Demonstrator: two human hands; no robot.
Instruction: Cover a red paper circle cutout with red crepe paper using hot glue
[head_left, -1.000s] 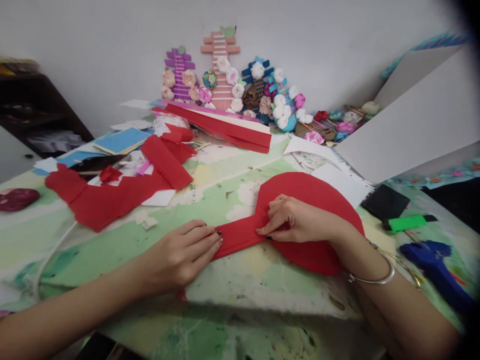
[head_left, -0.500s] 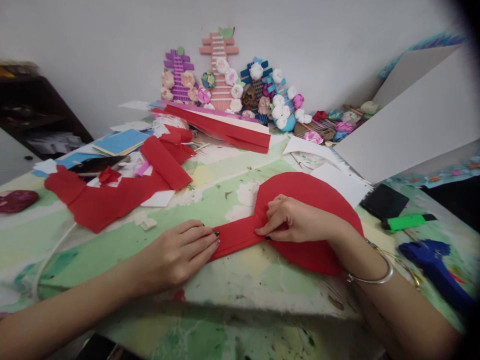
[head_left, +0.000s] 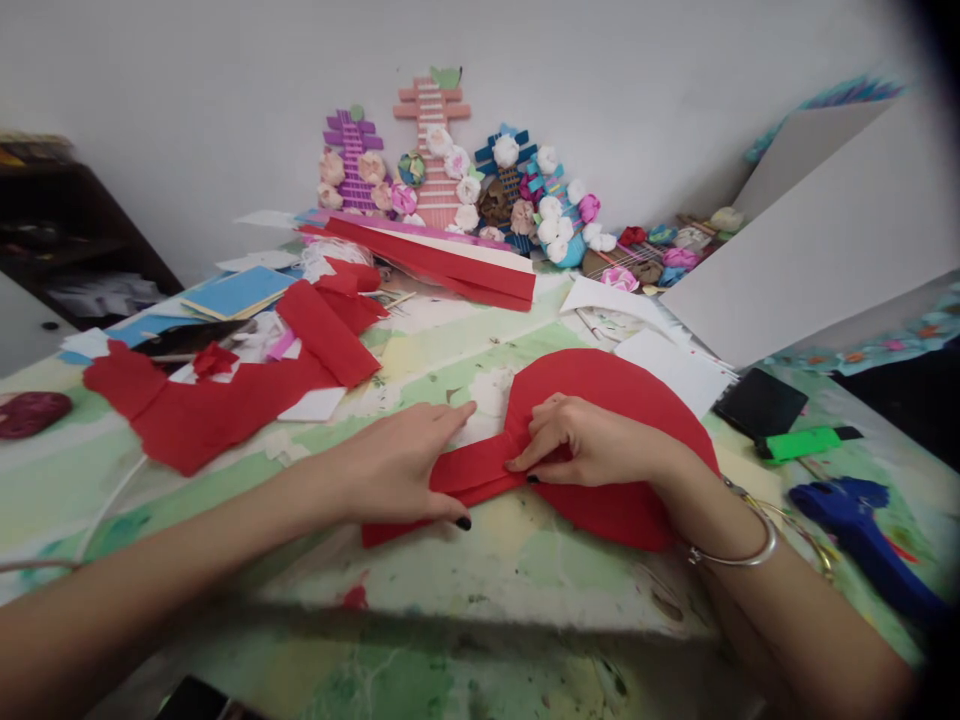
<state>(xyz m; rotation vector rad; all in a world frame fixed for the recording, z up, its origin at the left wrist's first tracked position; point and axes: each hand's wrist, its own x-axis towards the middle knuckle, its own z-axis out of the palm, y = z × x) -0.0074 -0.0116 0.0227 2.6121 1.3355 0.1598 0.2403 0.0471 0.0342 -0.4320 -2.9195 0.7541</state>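
In front of me lies a flat red paper-covered shape with a broad rounded body [head_left: 622, 385] and a narrow strip [head_left: 476, 465] running left from it. My right hand [head_left: 577, 440] rests over the rounded part, thumb and fingertips pinched on the red paper where body and strip meet. Across the strip's left portion reaches my left hand [head_left: 405, 460], thumb and fingers spread apart. The strip's left end shows below that hand; part of the strip is hidden under it.
Loose red paper [head_left: 217, 420] and blue sheets [head_left: 240, 290] lie at left. Decorated guitar-like crafts [head_left: 431, 150] stand along the wall. At right are a blue glue gun [head_left: 862, 530], a green lighter-like object [head_left: 806, 443], a black square [head_left: 761, 402] and large white boards [head_left: 817, 240].
My left hand has lifted from lying flat on the strip and spread its thumb and fingers. The strip's left end now shows below it. My right hand keeps its pinch.
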